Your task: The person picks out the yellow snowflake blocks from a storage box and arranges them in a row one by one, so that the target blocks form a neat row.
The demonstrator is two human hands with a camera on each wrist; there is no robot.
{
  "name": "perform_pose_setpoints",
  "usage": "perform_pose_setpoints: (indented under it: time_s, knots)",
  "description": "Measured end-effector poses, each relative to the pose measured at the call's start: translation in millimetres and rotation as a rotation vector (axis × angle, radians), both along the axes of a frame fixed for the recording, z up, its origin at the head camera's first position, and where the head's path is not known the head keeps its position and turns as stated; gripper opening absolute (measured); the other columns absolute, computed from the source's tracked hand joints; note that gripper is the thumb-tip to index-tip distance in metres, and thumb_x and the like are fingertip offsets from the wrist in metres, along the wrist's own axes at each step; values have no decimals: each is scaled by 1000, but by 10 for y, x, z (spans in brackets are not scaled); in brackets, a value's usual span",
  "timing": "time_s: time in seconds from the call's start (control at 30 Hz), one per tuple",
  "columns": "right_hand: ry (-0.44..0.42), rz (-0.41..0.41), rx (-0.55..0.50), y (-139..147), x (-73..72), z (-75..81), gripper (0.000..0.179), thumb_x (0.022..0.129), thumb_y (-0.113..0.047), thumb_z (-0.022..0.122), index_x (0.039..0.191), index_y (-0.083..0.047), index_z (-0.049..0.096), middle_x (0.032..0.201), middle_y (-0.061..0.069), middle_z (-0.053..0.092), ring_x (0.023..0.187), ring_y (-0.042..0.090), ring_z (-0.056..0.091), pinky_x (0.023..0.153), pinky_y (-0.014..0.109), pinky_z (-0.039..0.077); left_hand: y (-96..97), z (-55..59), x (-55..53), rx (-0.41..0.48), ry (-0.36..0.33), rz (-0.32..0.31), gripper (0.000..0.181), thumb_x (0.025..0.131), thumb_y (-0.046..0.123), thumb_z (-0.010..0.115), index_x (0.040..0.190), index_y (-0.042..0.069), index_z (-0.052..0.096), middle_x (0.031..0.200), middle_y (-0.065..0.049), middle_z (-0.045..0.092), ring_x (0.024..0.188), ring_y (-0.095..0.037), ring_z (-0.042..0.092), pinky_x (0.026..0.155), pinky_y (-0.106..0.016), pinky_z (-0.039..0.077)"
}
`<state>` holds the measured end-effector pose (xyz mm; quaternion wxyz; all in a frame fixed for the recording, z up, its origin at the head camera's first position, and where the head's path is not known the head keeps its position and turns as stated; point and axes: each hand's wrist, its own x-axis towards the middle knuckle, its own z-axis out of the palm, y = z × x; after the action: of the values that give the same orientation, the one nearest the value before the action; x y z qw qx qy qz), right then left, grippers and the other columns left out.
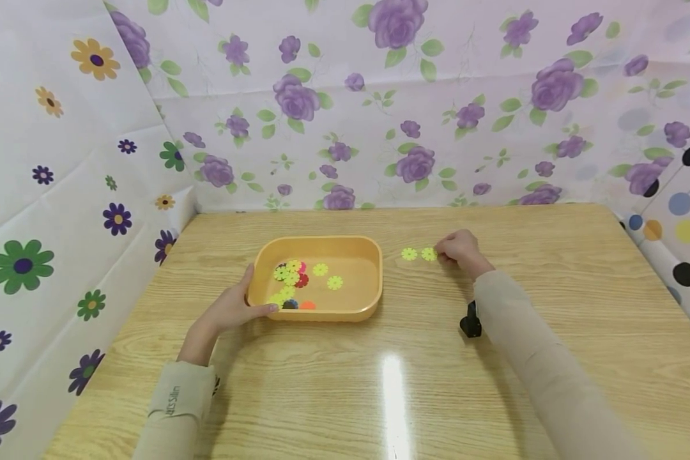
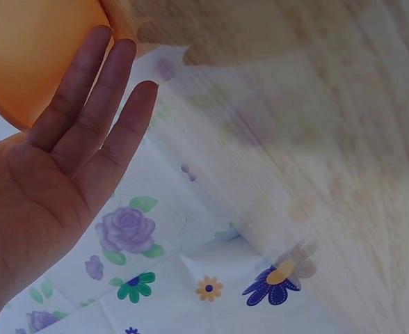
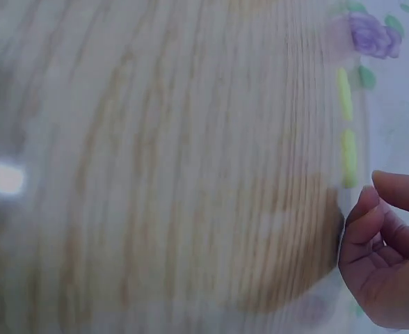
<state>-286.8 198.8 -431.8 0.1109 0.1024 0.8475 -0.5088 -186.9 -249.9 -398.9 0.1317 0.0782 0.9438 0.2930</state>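
Observation:
At the left end of an orange plastic tray (image 1: 322,315), my left hand (image 1: 237,305) rests its thumb on the front rim and its fingers against the outer wall. Those fingers look straight in the left wrist view. Inside the tray lie several small flower-shaped discs (image 1: 335,282), mostly yellow-green, with red, pink, orange and dark ones. To its right, two yellow-green flower discs (image 1: 409,254) lie side by side on the table. My right hand (image 1: 460,248) is lowered beside the right-hand disc, fingers curled, thumb and index close together. Whether a disc is between its fingertips is hidden.
The wood-grain table (image 1: 345,377) meets a flowered cloth (image 1: 351,128) at the back and another flowered cloth (image 1: 63,211) on the left. A dotted cloth (image 1: 681,223) hangs at the right. Under the right forearm shows a small black object (image 1: 470,322).

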Motion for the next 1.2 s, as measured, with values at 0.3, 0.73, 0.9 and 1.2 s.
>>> perform_pose_setpoints:
  time_s: [0.3,0.73,0.9,1.2]
  knots:
    - [48,37,1,-45,111,244,28,88,-13,56,110,5,60,108,19,57,80,27,61,68,35,50,8,23,17,13,-6,10,107,78,42,69,144,-2,-3,141,-31,25,120,-38,40,98,-51,30]
    - [60,109,-64,-222,256,436,30,89,-17,58,114,1,59,106,14,58,75,19,57,79,43,48,9,-1,7,-6,-3,12,109,77,47,68,144,-2,-3,138,-32,29,117,-37,43,97,-51,32]
    - [77,135,-100,-302,310,482,32,89,-16,58,115,3,58,106,14,57,77,21,57,76,41,49,3,4,17,-8,-10,17,108,78,45,68,144,-1,-4,139,-32,27,118,-37,42,98,-51,31]
    - [156,200,-160,-510,405,530,27,88,-12,60,110,5,59,97,16,62,68,15,58,72,42,50,4,-4,0,-14,-8,10,111,76,49,68,144,-2,-4,139,-32,26,119,-37,41,98,-50,32]
